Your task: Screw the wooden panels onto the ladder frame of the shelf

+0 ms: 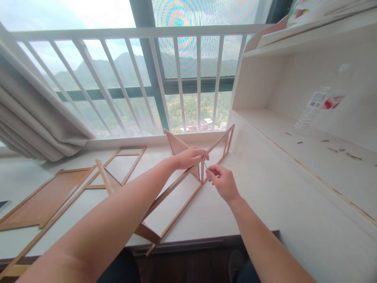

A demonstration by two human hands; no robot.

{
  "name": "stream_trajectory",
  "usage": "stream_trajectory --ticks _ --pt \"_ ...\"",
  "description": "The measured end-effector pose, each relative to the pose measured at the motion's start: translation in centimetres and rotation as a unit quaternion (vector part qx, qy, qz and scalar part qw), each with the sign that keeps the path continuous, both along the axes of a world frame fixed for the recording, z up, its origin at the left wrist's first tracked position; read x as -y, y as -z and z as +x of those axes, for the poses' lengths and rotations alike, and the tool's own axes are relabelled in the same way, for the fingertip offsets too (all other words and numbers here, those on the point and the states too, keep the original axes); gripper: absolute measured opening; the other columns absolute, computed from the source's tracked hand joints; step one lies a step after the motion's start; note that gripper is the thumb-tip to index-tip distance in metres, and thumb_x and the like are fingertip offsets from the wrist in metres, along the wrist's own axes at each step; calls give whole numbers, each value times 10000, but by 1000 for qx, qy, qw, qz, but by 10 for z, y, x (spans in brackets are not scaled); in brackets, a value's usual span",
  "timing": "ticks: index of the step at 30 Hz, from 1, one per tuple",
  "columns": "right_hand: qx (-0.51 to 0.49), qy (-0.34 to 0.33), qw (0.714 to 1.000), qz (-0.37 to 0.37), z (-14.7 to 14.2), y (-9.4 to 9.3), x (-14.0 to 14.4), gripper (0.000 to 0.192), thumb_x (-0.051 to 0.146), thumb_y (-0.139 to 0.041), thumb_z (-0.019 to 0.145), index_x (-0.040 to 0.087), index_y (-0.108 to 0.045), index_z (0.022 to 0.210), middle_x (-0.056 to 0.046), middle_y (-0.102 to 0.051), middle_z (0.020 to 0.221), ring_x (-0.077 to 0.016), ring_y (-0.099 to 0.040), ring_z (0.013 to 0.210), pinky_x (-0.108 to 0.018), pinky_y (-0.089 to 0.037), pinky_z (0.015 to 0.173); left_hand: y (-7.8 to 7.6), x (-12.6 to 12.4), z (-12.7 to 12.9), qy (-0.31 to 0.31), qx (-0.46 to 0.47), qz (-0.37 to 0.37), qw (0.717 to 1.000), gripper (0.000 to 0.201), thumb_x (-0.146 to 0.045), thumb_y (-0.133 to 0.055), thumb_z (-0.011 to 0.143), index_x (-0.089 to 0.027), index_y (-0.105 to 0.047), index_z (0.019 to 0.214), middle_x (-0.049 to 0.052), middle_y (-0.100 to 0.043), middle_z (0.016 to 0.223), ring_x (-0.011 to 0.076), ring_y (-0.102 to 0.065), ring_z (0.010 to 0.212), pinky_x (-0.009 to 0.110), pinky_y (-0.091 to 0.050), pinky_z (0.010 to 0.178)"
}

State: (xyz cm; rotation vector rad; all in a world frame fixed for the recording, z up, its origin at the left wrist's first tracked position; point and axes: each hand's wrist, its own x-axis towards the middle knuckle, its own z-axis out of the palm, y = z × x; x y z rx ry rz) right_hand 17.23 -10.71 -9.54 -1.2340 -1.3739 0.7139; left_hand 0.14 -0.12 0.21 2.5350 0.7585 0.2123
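Note:
A long wooden frame (182, 200) of thin slats lies slantwise on the white desk (265, 196), one end past the front edge, the other near the window. My left hand (191, 156) grips the frame's upper rail at its middle, beside a short upright post. My right hand (222, 181) is just to the right of that post, fingers pinched together at the joint; whether something small sits between them is hidden. A thin wooden panel (176, 144) stands behind my left hand.
More wooden frames (125, 165) and a flat brown panel (47, 198) lie on the desk's left side. A white railing (176, 78) and window stand behind, a curtain (32, 118) at left. White shelves (309, 137) at right hold a plastic bottle (319, 108).

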Motion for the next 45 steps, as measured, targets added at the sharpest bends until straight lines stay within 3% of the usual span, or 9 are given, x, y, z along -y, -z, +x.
stream_trajectory --ticks 21,45 --pt "185 60 976 93 7 -17 0 146 250 -572 893 211 -692 819 -30 -688 755 -187 -603 684 -310 -463 686 1 -1 0 -1 -2 11 1000 391 -204 -350 905 -253 -668 1127 12 -681 1134 226 -526 1180 377 -392 1100" --pt "210 89 959 165 4 -18 -1 164 187 -522 917 192 -684 893 -62 -672 822 -193 -610 735 -305 -486 675 1 1 0 -6 3 3 1000 395 -198 -357 894 -257 -665 1133 17 -673 1105 226 -520 1197 386 -386 1112"
